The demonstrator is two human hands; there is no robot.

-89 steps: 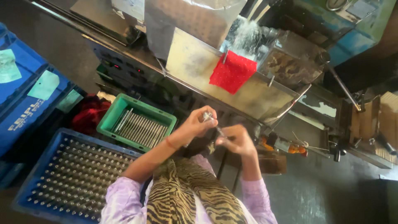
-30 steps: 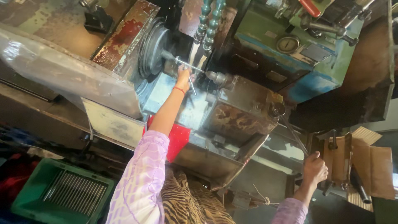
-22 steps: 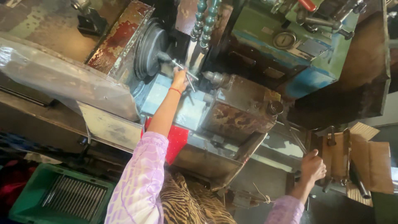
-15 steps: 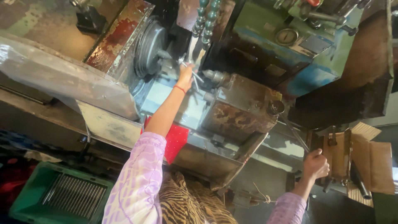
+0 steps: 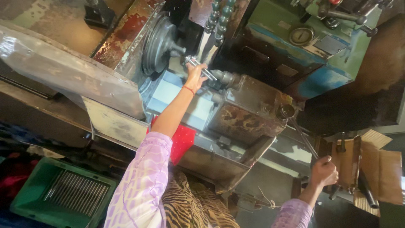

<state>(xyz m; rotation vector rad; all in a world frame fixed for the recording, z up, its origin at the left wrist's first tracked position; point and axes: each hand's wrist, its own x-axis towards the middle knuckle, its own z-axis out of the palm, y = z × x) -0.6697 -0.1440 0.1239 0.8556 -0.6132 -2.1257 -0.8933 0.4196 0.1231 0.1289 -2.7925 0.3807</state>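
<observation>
Rod (image 5: 201,68) is clamped in my left hand (image 5: 195,77) at the chuck (image 5: 159,44), not seated; right hand (image 5: 324,170), at four o'clock, grips the lever (image 5: 304,139).

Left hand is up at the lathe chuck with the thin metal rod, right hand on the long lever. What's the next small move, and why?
Probably ease the thin metal rod a little further toward the round grey chuck: the left hand holds it just beside the chuck's nose, apparently not seated. The right hand already grips the long metal lever, so it can likely wait.
</observation>
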